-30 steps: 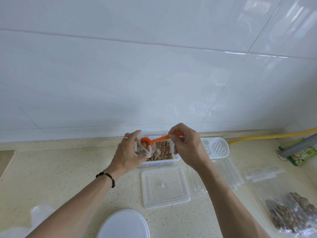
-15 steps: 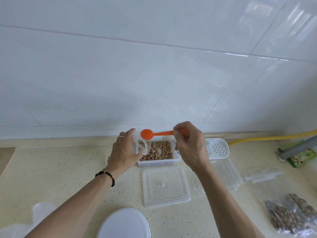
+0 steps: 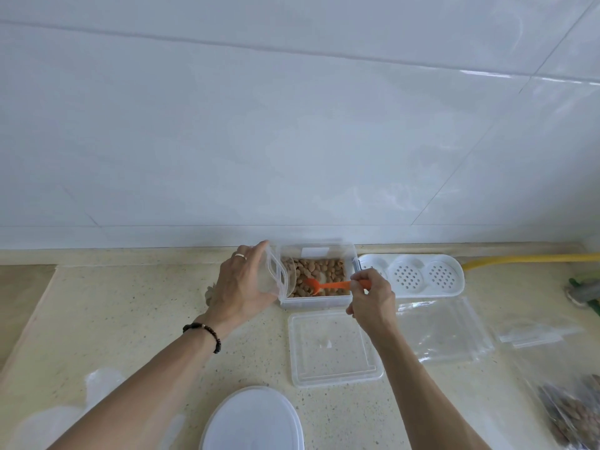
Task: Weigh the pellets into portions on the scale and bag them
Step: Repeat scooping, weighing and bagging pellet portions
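Pinching the orange spoon [image 3: 328, 285], your right hand [image 3: 373, 298] is dipping it into the brown pellets [image 3: 319, 269] in the clear box [image 3: 316, 302], while your left hand [image 3: 242, 287] is gripping a small clear cup [image 3: 279, 276] beside it. One filled bag [image 3: 573, 414] is lying on the desk [image 3: 130, 319]; more portions seem left.

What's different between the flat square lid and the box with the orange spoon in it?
The square lid lies flat and bare on the counter, untouched; the box sits behind it against the wall, deeper, and holds brown pellets. The orange spoon dips into the box, not the lid. Both are clear plastic and squarish.
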`<state>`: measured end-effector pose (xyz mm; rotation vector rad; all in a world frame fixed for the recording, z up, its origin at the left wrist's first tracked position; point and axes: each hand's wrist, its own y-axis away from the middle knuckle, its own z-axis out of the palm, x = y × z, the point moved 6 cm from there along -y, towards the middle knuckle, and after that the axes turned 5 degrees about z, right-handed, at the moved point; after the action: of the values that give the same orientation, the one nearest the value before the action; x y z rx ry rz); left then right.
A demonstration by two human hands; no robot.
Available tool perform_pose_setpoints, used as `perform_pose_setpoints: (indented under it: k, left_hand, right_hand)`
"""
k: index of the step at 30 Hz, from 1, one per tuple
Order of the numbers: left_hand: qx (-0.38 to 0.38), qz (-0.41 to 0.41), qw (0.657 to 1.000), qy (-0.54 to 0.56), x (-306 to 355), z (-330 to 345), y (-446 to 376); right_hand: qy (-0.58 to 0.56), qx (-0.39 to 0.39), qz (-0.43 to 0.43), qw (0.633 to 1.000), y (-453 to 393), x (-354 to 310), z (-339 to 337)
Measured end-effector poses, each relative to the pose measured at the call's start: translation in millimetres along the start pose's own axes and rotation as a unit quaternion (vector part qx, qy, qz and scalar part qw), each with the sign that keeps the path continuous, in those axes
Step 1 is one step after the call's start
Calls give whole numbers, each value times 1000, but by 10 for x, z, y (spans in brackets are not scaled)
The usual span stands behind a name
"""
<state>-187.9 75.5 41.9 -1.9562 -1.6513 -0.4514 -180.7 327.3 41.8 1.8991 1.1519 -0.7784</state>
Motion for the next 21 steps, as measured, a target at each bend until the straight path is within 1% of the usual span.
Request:
perform_pose_setpoints:
  k: [3, 4, 7, 11, 16, 21]
  left_hand:
    - [-3, 0, 1000, 0, -3, -10, 1]
    - [-5, -2, 1000, 3, -2, -9, 3]
    - [-3, 4, 1000, -3, 19, -24, 3]
    - [-6, 9, 1000, -14, 62, -18, -38]
    - [-6, 5, 999, -44, 194, 33, -99]
    - [-30, -8, 997, -66, 228, 98, -202]
  right_hand:
    - [-44, -34, 43, 998, -17, 29, 126]
    - [-63, -31, 61, 996, -25, 45, 136]
    - [-125, 11, 109, 986, -44, 120, 74]
    - [-198, 33, 144, 969, -58, 209, -67]
    - [-242, 50, 146, 958, -43, 194, -306]
    - [-249, 52, 87, 963, 27, -99, -545]
